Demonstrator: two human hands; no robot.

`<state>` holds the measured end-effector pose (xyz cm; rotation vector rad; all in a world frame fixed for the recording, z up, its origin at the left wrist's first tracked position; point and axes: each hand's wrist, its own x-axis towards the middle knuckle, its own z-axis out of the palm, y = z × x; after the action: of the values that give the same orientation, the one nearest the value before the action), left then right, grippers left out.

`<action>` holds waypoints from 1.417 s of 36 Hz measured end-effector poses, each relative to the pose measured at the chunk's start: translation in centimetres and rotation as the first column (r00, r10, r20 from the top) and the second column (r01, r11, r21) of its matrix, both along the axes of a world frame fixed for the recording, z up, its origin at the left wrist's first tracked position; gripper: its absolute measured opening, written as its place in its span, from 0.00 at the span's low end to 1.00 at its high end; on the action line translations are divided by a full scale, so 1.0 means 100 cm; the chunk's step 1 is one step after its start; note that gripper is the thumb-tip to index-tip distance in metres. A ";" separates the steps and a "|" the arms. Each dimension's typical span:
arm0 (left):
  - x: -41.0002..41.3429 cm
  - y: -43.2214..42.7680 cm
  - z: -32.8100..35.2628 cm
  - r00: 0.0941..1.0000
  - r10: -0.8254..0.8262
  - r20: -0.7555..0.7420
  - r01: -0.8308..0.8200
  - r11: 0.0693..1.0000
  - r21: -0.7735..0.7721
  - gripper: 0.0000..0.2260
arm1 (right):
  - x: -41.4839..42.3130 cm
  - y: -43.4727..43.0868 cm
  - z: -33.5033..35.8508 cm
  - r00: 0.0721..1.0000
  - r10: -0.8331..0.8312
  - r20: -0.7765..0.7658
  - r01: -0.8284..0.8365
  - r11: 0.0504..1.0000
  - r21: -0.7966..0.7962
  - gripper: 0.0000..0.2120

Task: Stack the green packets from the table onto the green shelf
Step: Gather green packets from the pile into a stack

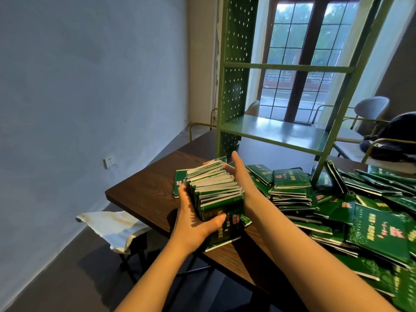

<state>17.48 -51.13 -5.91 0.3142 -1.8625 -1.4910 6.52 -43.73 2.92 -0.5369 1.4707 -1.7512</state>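
- While both arms reach fwd, left hand (pixel 193 219) grips packet bundle (pixel 216 192) near-left, thumb across front; right hand (pixel 238 176) wraps its far-right side.
- It sits over table (pixel 146 188) edge, before green shelf (pixel 276 131).
- Pink/yellow print, unreadable.

I cannot see the fingers of the left grip (pixel 193 219): they pass behind the bundle of packets (pixel 216 194), and only the thumb shows on its near face. The fingers of the right grip (pixel 240 176) are mostly hidden past the bundle's far end. The print on the packets is too blurred for me to read. The heap of loose packets (pixel 371 221) runs off the right and bottom edges, so I cannot count it. The green shelf (pixel 270 137) is cut off at the top edge, and the foot of its right front post is buried in the heap. The tabletop (pixel 146 188) is hidden on the right under that heap. A dark bag (pixel 400 136) is cut by the right edge. The wall socket (pixel 109 162) is too small to make out.
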 end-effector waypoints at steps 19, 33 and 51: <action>0.000 -0.026 0.103 0.975 -0.222 0.029 0.181 0.860 0.477 0.25 | -0.008 0.000 0.030 0.901 0.257 -0.350 -0.302 0.950 -0.082 0.42; -0.039 0.003 0.140 0.901 -0.433 0.017 0.322 0.696 0.642 0.17 | -0.030 0.042 0.049 0.968 0.173 -0.179 -0.177 0.984 -0.005 0.15; -0.095 0.011 0.161 0.953 -0.301 -0.026 0.235 0.684 0.691 0.21 | -0.056 0.025 0.055 1.000 0.000 0.029 0.004 0.992 -0.128 0.34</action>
<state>8.00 -49.99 10.20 0.4684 -1.3718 -2.4017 0.87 -41.25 8.43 -0.5734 1.3456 -1.8564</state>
